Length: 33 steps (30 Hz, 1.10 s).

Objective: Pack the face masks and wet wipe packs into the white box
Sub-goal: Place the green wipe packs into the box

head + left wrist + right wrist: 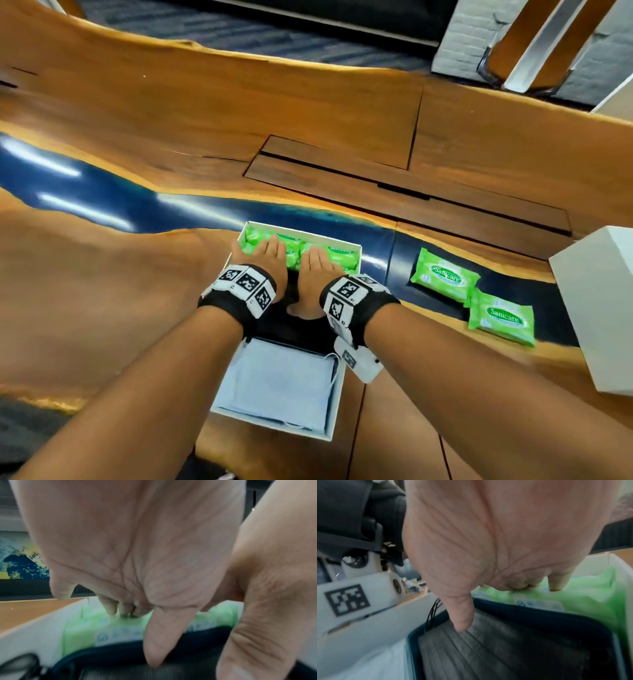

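A long white box [335, 411] lies lengthways in front of me. Green wet wipe packs [339, 255] fill its far end. My left hand [270, 251] and right hand [317, 263] lie flat side by side on them, fingers straight and pressing down. Black face masks [294, 329] sit in the middle of the box under my wrists, and light blue masks [277, 380] fill the near end. In the left wrist view my fingertips [111, 608] touch a green pack [82, 632]. In the right wrist view my thumb [462, 615] hangs over the black masks [505, 649].
Two more green wipe packs [445, 277] [501, 318] lie on the table to the right of the box. A white block-shaped box [603, 301] stands at the right edge. The wooden table with a blue resin strip [102, 198] stretches left and beyond.
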### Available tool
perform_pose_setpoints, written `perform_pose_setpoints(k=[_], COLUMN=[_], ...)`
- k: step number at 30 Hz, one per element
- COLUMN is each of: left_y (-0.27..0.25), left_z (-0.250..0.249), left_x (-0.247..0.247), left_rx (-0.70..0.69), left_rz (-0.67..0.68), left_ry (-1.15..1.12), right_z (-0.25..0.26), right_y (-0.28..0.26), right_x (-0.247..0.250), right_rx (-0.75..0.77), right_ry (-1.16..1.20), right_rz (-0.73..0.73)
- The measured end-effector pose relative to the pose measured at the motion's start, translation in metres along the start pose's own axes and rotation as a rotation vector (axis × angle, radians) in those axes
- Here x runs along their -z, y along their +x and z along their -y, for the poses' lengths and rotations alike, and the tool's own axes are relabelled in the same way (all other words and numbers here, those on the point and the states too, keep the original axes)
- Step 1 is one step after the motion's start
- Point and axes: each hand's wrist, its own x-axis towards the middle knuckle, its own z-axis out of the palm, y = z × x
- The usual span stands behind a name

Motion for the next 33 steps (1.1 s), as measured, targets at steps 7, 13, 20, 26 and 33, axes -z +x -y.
perform_pose_setpoints(k=[7, 13, 20, 26, 33], left_y=[-0.023, -0.014, 0.006, 0.027, 0.050], left_z=[-0.050, -0.144, -0.246, -0.313, -0.364], left_x=[0.078, 0.097, 0.083, 0.056, 0.027], left_rx=[-0.198, -0.378, -0.504, -0.517, -0.455], left_rz=[-0.229, -0.225, -0.114, 0.013, 0.106], left_ry=[-0.204, -0.333, -0.326, -0.350, -0.510], right_z=[-0.068, -0.170, -0.273, -0.348, -0.392], right_y=[-0.028, -0.061, -0.098, -0.117, -0.113], right_x=[0.052, 0.040, -0.003, -0.064, -0.106], right_rx=[0.123, -0.045, -0.200, -0.476, -0.517], right_ry=[0.397, 0.400, 0.451, 0.393, 0.376], right_rz=[-0.012, -0.044, -0.022, 0.030, 0.058])
